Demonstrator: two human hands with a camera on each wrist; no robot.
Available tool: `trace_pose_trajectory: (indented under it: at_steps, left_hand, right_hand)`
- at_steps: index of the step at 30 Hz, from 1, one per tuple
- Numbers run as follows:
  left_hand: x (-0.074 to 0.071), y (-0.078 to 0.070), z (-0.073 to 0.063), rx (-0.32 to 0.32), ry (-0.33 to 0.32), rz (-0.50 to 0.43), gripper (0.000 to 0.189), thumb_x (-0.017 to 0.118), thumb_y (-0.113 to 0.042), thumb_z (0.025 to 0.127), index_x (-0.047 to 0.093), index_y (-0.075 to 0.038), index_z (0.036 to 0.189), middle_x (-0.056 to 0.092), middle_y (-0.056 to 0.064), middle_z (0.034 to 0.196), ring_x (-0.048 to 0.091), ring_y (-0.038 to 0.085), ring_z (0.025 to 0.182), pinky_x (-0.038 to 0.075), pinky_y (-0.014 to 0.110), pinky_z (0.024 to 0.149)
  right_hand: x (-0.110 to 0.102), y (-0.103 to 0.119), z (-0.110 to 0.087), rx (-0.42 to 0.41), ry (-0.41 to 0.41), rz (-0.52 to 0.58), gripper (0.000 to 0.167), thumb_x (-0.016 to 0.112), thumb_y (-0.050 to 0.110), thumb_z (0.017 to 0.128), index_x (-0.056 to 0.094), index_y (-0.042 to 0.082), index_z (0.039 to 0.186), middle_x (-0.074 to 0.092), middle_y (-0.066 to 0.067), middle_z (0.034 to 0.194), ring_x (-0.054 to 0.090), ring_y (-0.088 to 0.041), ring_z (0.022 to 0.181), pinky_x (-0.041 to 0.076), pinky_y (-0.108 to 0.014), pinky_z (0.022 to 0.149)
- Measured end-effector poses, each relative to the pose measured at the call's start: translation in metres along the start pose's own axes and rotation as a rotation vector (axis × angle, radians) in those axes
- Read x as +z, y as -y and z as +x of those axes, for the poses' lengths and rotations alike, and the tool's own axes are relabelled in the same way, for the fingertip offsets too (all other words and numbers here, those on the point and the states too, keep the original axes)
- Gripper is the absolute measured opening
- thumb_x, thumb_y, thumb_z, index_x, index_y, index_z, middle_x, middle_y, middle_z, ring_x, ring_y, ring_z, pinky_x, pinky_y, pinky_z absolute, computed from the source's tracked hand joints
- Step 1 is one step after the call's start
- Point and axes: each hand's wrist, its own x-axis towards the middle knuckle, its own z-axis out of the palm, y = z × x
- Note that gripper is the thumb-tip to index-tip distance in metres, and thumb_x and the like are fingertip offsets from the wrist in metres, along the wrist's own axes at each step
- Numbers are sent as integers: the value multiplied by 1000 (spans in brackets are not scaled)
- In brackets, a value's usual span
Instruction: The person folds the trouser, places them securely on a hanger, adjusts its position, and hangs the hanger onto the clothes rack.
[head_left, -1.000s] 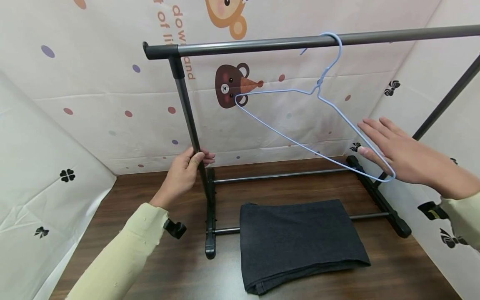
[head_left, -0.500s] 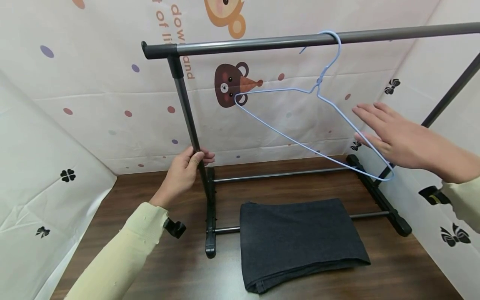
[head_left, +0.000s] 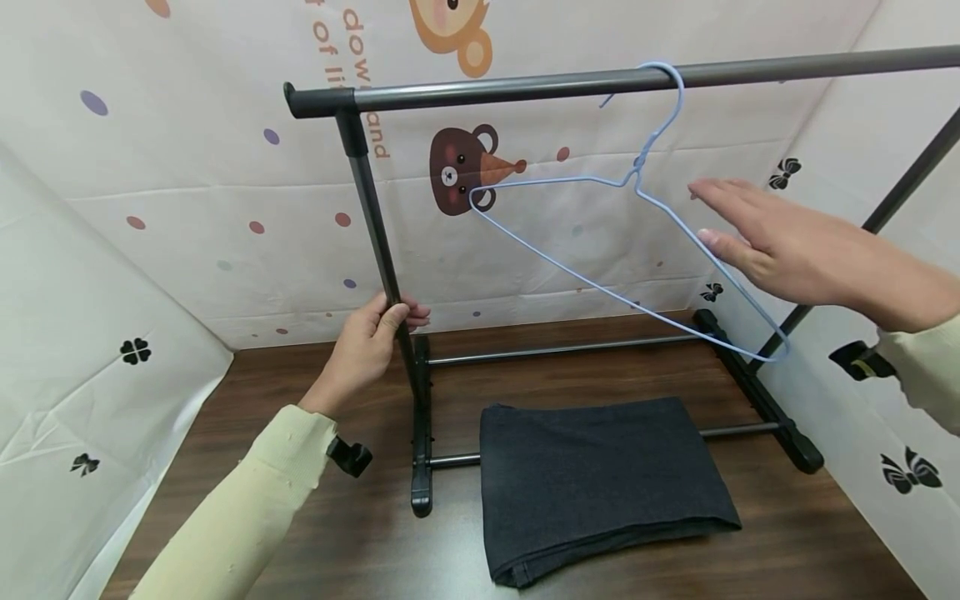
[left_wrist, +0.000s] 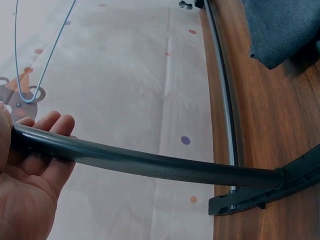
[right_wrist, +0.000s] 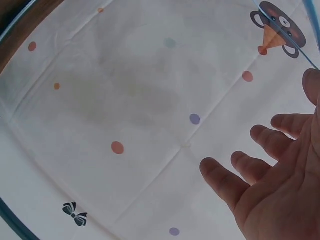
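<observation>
My left hand [head_left: 367,342] grips the left upright [head_left: 377,225] of a dark metal clothes rack, thumb in front and fingers behind it. In the left wrist view the fingers [left_wrist: 57,125] wrap round that same pole. From the rack's top bar [head_left: 510,90] hangs a light blue wire hanger [head_left: 555,265] by its hook, with nothing on it. My right hand [head_left: 795,250] is beside the hanger's right arm, fingers extended and holding nothing. In the right wrist view its fingers [right_wrist: 220,182] are spread apart. A folded dark cloth [head_left: 600,483] lies below the hanger.
The rack's feet [head_left: 422,433] stand on a brown wooden surface [head_left: 337,533], joined by two thin lower rods [head_left: 555,352]. The right upright [head_left: 915,183] rises behind my right wrist. White printed sheets [head_left: 225,250] enclose the back and sides.
My right hand has risen along the hanger's right arm, from near its lower corner to higher up. My left hand, the hanger and the cloth stay put.
</observation>
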Motion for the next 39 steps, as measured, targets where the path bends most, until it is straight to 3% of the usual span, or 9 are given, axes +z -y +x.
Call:
trace_pose_trajectory:
  at_steps: [4, 11, 18, 20, 23, 26, 28, 32, 39]
  left_hand:
    - [0, 0, 0, -2, -1, 1, 34, 44, -34, 113, 65, -9, 123, 73, 10, 125, 73, 24, 118, 55, 48, 107]
    - [-1, 1, 0, -11, -3, -1, 33, 44, -34, 113, 64, -10, 124, 73, 9, 126, 73, 24, 118, 55, 48, 108]
    - [-2, 2, 1, 2, -3, 6, 33, 44, -34, 113, 64, -10, 123, 73, 9, 125, 73, 24, 118, 55, 48, 107]
    - [-3, 2, 1, 0, -3, 5, 33, 44, -34, 113, 65, -10, 123, 73, 9, 125, 73, 24, 118, 55, 48, 107]
    - [-3, 2, 0, -1, -5, 4, 33, 44, -34, 113, 65, -10, 123, 73, 9, 125, 73, 24, 118, 55, 48, 107]
    - [-3, 2, 0, 2, -11, 5, 32, 44, -32, 113, 65, -9, 122, 73, 9, 124, 73, 24, 117, 56, 48, 106]
    - [-2, 2, 0, 6, -9, 11, 32, 44, -31, 113, 65, -8, 121, 74, 10, 123, 73, 25, 116, 56, 48, 105]
    - [-1, 0, 0, 5, 0, 19, 32, 43, -31, 113, 65, -8, 120, 74, 10, 123, 73, 25, 116, 57, 48, 105]
    - [-1, -2, 0, -1, -2, 25, 31, 43, -30, 114, 65, -8, 119, 74, 10, 122, 73, 25, 115, 57, 48, 105]
  right_hand:
    - [-6, 5, 5, 19, 11, 2, 64, 30, 36, 115, 2, 15, 169, 6, -22, 175, 6, -47, 162, 5, -64, 129]
    - [-19, 17, 15, 41, -33, 30, 60, 30, 37, 115, 5, 26, 169, 19, -20, 173, 32, -55, 151, 21, -71, 122]
    - [-29, 33, 29, 57, -81, 245, 58, 37, 37, 114, 17, 30, 168, 28, -12, 172, 40, -52, 148, 28, -73, 117]
    - [-32, 37, 35, 80, -84, 312, 57, 40, 39, 113, 21, 33, 167, 34, -11, 170, 50, -45, 143, 35, -65, 116]
    - [-35, 42, 44, 89, -100, 406, 56, 45, 41, 111, 29, 34, 164, 47, -12, 163, 66, -18, 132, 47, -36, 113]
    - [-37, 48, 51, 93, -126, 468, 55, 52, 42, 108, 41, 28, 160, 59, -13, 153, 71, 5, 112, 53, -10, 94]
    - [-39, 53, 55, 107, -138, 505, 52, 57, 42, 106, 52, 20, 153, 63, -9, 149, 71, 10, 102, 54, -7, 87]
    - [-41, 61, 59, 139, -149, 539, 46, 66, 42, 102, 68, 8, 133, 71, 2, 137, 75, 3, 93, 55, -7, 80]
    - [-43, 70, 65, 151, -123, 672, 40, 75, 33, 96, 73, 2, 122, 79, 9, 112, 79, -7, 89, 61, -17, 76]
